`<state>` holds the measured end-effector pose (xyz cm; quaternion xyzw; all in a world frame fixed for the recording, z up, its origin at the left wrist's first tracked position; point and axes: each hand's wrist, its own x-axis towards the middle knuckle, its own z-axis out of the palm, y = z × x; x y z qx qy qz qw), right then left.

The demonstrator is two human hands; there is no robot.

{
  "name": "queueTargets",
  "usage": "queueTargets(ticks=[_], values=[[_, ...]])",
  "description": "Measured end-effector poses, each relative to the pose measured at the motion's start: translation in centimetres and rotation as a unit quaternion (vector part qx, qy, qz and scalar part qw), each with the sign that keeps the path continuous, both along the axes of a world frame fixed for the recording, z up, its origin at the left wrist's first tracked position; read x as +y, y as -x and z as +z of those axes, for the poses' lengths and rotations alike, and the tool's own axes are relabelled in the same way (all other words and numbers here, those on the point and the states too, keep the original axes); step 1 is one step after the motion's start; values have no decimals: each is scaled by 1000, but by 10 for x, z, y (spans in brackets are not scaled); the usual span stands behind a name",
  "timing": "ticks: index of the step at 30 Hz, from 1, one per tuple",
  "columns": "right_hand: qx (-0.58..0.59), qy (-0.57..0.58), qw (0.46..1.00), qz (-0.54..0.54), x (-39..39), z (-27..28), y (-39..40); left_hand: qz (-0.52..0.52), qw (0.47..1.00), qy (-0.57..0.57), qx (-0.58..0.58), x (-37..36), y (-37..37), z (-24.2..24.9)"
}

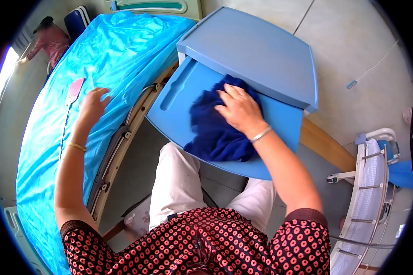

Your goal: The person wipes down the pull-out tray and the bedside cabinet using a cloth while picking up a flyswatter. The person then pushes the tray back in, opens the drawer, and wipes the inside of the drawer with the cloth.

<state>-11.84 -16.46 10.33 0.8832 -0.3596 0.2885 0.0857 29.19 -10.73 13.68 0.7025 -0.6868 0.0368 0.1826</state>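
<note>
My right hand lies palm down on a crumpled navy blue cloth, fingers extended over it and not gripped round it. Under the cloth is a light blue pull-out tray, which juts from a bedside cabinet towards my lap. Off to the left, my left hand is above the bed's bright blue plastic sheet, with loosely bent fingers apart and nothing visible in them. A pink fly swatter lies on the sheet close by that hand.
A metal side rail runs along the bed's edge beside the tray. Another railed bed stands at the right. A person is by the window at the far left. A cord with a small blue end piece lies on the floor.
</note>
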Motion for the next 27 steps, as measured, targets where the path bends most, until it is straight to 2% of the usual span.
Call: queueTargets(ticks=[4,6,8,11,13,16,17,18,20,24,27], values=[[43,-42,993,-103,24,3,71,-260,965,11,-21,-11,118,3],[24,-9,984,-177,41,-3,98,-342,939,17,17,6,164,-8],[26,-33,972,-231,59,-4,114,-380,925,21,-17,26,202,-19],[30,-49,966,-252,89,-6,120,-383,923,8,-26,42,232,-25],[21,-69,969,-235,109,-4,123,-369,929,37,-9,41,232,-32],[23,-128,986,-105,130,10,116,-352,933,74,20,42,234,-38],[-15,-210,974,-88,135,8,107,-347,933,86,31,42,235,-40],[-7,-195,978,-77,136,12,103,-347,934,84,32,43,235,-42],[0,-177,982,-65,131,11,104,-335,923,185,41,43,234,-46],[-15,-111,992,-54,133,17,89,-342,914,212,48,45,233,-48],[28,-178,978,107,122,18,54,-337,905,242,96,45,231,-53]])
